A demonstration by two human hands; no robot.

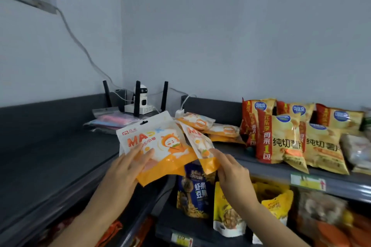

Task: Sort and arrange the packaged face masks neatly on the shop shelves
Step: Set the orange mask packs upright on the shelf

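My left hand (125, 168) grips a white and orange mask pack (158, 142), held flat and facing me above the corner of the dark top shelf (60, 146). My right hand (230, 168) pinches the orange bottom of a second mask pack (200, 146), tilted edge-on just right of the first. Behind them several more orange and white mask packs (212, 128) lie in a loose pile on the shelf. A clear bag of pink and blue masks (114, 121) lies flat further back left.
A router with black antennas and a small white camera (140, 100) stand in the back corner with cables. Yellow and red crisp bags (285, 136) fill the top shelf to the right. Snack bags (197, 190) stand on the lower shelf under my hands.
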